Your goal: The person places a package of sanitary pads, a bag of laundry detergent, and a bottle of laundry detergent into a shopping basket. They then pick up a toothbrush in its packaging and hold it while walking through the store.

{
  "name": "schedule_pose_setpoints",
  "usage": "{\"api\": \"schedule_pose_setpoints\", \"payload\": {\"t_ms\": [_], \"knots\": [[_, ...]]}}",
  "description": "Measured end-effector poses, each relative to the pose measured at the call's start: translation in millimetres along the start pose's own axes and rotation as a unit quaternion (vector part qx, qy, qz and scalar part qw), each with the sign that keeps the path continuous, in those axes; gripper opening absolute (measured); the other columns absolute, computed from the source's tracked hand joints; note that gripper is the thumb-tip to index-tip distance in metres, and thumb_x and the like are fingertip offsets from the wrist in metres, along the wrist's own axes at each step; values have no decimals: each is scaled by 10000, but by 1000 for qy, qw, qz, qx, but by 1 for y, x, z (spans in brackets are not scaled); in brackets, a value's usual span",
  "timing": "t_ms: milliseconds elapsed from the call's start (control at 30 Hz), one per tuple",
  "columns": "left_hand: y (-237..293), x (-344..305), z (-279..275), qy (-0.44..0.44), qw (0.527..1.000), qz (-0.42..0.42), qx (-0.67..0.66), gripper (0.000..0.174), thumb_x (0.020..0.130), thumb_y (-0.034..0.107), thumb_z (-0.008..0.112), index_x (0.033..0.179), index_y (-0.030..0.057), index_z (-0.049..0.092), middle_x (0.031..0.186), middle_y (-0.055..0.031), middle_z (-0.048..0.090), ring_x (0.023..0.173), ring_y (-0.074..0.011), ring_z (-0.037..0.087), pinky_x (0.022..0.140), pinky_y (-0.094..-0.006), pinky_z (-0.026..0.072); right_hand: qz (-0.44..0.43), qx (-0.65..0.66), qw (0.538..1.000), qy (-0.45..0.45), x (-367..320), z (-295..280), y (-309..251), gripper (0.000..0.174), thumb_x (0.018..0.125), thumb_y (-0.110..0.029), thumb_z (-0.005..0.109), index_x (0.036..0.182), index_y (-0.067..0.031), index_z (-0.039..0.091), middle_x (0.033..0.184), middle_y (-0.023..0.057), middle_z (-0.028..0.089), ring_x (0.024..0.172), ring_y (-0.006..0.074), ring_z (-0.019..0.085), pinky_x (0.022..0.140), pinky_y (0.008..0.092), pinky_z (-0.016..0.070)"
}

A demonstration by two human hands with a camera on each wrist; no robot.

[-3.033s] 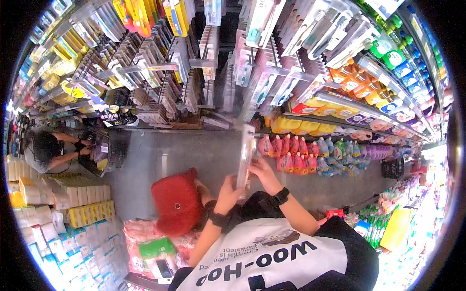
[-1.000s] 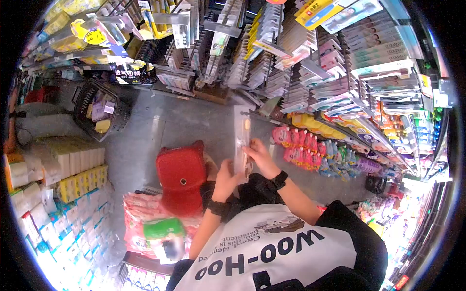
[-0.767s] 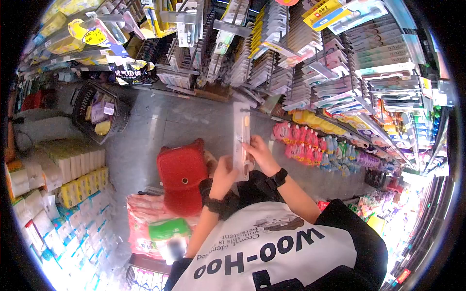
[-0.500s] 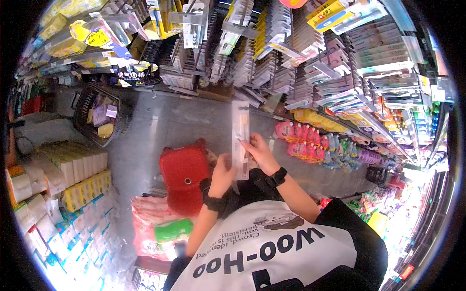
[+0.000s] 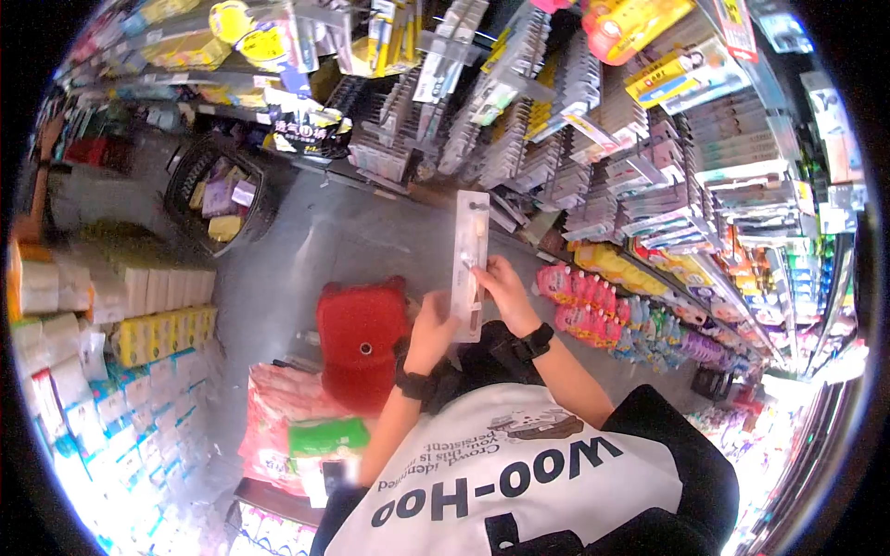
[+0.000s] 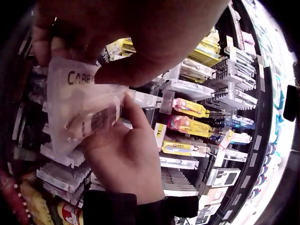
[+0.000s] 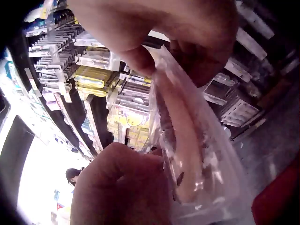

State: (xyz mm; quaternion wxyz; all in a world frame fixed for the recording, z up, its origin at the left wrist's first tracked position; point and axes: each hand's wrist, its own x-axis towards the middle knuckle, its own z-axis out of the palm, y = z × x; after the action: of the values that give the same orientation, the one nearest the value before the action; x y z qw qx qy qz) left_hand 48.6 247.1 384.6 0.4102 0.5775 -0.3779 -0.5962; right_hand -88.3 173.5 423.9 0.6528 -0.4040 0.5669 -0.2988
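Observation:
A long clear plastic pack with a toothbrush [image 5: 470,232] inside stands up between my two hands in the head view, its face toward me. My left hand [image 5: 433,326] grips its lower left edge. From the other side my right hand [image 5: 505,289] pinches it around the middle, fingers on its front. Close up in the left wrist view, the pack [image 6: 63,110] shows dark lettering starting "CABE", partly covered by the left thumb. A pale tan handle [image 7: 185,136] runs inside the clear plastic in the right wrist view.
Racks of hanging toothbrush packs [image 5: 593,130] rise ahead. Pink pouches [image 5: 584,301] hang low at the right. A black basket [image 5: 185,190] holding goods stands on the floor at left, beyond tissue packs [image 5: 167,334]. A red item with a round hole [image 5: 362,320] sits close to my left.
The toothbrush pack has turned its broad face more toward the head camera, still in both hands. The head view has swung, and the crouching person at left shows far less.

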Motion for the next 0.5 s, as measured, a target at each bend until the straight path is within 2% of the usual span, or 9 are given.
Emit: {"api": "schedule_pose_setpoints", "payload": {"t_ms": [67, 133, 167, 233, 267, 300, 333, 400, 500], "knots": [[2, -3, -1, 17, 1000, 17, -18, 415, 730, 33, 513, 1124, -31, 398, 973, -124, 538, 880, -187, 526, 779, -275, 417, 7, 9, 1000, 3, -3, 5, -7, 346, 830, -220, 553, 1043, 19, 423, 921, 73, 548, 835, 119, 525, 737, 252, 414], [7, -7, -2, 20, 999, -16, 26, 444, 723, 77, 536, 1132, -29, 398, 990, -157, 548, 915, -223, 542, 801, -301, 420, -8, 9, 1000, -6, -3, 7, -4, 327, 828, -216, 554, 1029, 14, 436, 909, 65, 548, 820, 113, 524, 722, 246, 415], [10, -9, 0, 50, 998, -21, 11, 444, 723, 77, 536, 1132, -29, 398, 990, -157, 548, 915, -223, 542, 801, -301, 420, -19, 11, 1000, -18, -2, 8, -3, 308, 827, -211, 555, 1015, 9, 449, 897, 56, 548, 805, 108, 523, 707, 240, 415], [23, -19, -2, 57, 998, -9, -12, 483, 714, 140, 562, 1135, -31, 400, 1024, -205, 540, 949, -275, 545, 814, -331, 420, -79, -57, 995, -24, -10, 23, -18, 227, 834, -171, 519, 992, -13, 476, 852, 26, 535, 756, 108, 506, 677, 240, 409], [29, -25, -6, 60, 998, -7, -7, 511, 711, 187, 573, 1137, -36, 399, 1033, -237, 535, 953, -309, 548, 809, -348, 425, -83, -69, 993, -54, -6, 22, -14, 223, 833, -160, 510, 998, -14, 475, 854, 32, 528, 768, 113, 502, 687, 249, 412], [33, -29, -7, 81, 997, -9, -9, 505, 711, 196, 579, 1119, -43, 403, 998, -243, 548, 930, -312, 558, 790, -346, 433, -69, -20, 995, -76, -2, 22, -9, 232, 832, -160, 510, 1008, -13, 472, 880, 40, 523, 788, 121, 502, 704, 259, 411], [14, -24, 0, 107, 994, 11, -28, 500, 704, 200, 587, 1102, -44, 408, 949, -244, 567, 894, -313, 574, 767, -353, 442, -60, -8, 994, -93, 4, 20, -3, 244, 839, -169, 507, 1015, -6, 467, 895, 46, 518, 799, 127, 500, 723, 264, 402], [17, -31, 1, 157, 987, 2, -37, 462, 705, 180, 573, 1080, -35, 410, 867, -231, 584, 810, -330, 587, 725, -358, 450, -8, 8, 992, -126, 11, 29, -7, 250, 856, -189, 498, 1015, 2, 464, 898, 42, 511, 813, 129, 497, 734, 267, 390], [20, -44, -7, 208, 977, -12, -53, 439, 714, 172, 560, 1073, -31, 409, 851, -232, 581, 786, -339, 583, 702, -369, 448, 26, -28, 978, -203, 15, 50, -17, 241, 860, -187, 498, 1009, -3, 455, 898, 39, 508, 796, 118, 499, 716, 273, 394]]}}
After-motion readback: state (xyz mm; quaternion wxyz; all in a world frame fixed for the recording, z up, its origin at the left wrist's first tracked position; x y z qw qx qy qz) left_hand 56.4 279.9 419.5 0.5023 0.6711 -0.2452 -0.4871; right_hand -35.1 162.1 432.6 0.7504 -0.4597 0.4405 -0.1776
